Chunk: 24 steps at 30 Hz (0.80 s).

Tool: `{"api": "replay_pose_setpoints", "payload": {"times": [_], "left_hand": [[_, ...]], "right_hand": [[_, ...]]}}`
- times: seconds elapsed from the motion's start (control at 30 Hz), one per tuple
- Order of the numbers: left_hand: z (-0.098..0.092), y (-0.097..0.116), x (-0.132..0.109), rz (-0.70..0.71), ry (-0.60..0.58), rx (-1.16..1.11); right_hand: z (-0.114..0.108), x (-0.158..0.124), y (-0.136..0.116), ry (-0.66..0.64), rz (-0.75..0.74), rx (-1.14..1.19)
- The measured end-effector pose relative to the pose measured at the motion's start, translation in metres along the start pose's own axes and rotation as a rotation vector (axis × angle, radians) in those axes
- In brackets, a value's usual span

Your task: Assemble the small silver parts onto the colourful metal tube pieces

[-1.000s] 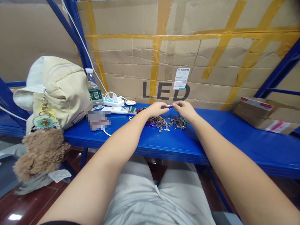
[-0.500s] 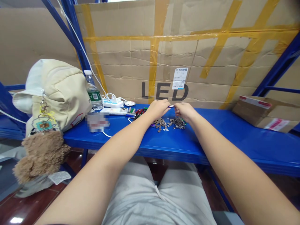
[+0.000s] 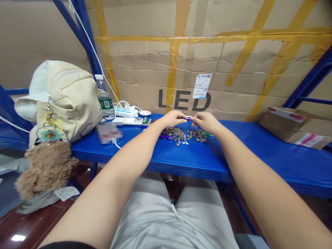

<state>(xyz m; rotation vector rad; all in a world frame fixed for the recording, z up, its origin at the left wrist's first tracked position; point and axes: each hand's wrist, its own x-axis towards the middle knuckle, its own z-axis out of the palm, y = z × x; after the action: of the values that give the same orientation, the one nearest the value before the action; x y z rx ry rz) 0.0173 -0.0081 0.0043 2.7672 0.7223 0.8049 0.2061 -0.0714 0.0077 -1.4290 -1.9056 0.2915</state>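
Observation:
My left hand (image 3: 174, 119) and my right hand (image 3: 204, 121) meet above the blue table, fingers closed on opposite ends of a small purple tube (image 3: 188, 118). Its exact kind is too small to make out. Beneath the hands lies a spread of small round metal discs (image 3: 177, 134), with a heap of small dark metal pieces (image 3: 199, 135) to the right of them. A second purple tube (image 3: 166, 137) rests beside the discs, below my left wrist. Some green pieces (image 3: 206, 133) show partly behind my right hand.
On the blue table (image 3: 259, 155), a phone (image 3: 127, 121), a white power strip (image 3: 126, 112) and a water bottle (image 3: 105, 100) stand left, near a cream bag (image 3: 70, 93) with a plush charm (image 3: 48, 166). A cardboard box (image 3: 293, 126) sits right; a large taped carton (image 3: 145, 69) backs the table.
My right fingers now pinch the tube's right end from closer in, and more of its purple body shows. The view has shifted slightly, revealing more of the discs and the tube on the table.

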Motion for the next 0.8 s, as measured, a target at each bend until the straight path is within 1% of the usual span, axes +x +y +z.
{"api": "replay_pose_setpoints", "payload": {"times": [0.1,0.2,0.27,0.3,0.33,0.4,0.5,0.57,0.6,0.7,0.8], "left_hand": [[0.000,0.009,0.002,0.079,0.087,0.183],[-0.001,0.016,0.002,0.134,0.126,0.387],[-0.001,0.017,0.002,0.147,0.145,0.457],[-0.001,0.017,0.002,0.147,0.155,0.461],[0.000,0.016,0.002,0.144,0.163,0.443],[0.002,0.012,0.003,0.132,0.161,0.348],[0.004,0.006,0.003,0.090,0.127,0.130],[0.004,0.005,0.004,0.048,0.119,0.014],[0.004,0.005,0.004,0.030,0.128,-0.023],[0.006,0.008,0.006,0.006,0.173,-0.069],[0.008,0.010,0.007,0.027,0.210,-0.043]], "right_hand": [[0.003,0.000,0.003,0.001,0.118,0.230],[0.004,0.001,0.004,-0.077,0.245,0.497],[0.004,0.001,0.004,-0.131,0.293,0.591],[0.004,0.001,0.004,-0.139,0.303,0.595],[0.004,0.002,0.004,-0.129,0.303,0.563],[0.004,0.003,0.005,-0.071,0.249,0.364],[0.005,0.006,0.007,0.049,0.037,-0.077],[0.006,0.006,0.006,0.106,-0.091,-0.273],[0.006,0.005,0.004,0.132,-0.117,-0.333],[0.006,0.003,-0.002,0.223,-0.078,-0.444],[0.006,0.003,-0.007,0.271,0.004,-0.459]]}}
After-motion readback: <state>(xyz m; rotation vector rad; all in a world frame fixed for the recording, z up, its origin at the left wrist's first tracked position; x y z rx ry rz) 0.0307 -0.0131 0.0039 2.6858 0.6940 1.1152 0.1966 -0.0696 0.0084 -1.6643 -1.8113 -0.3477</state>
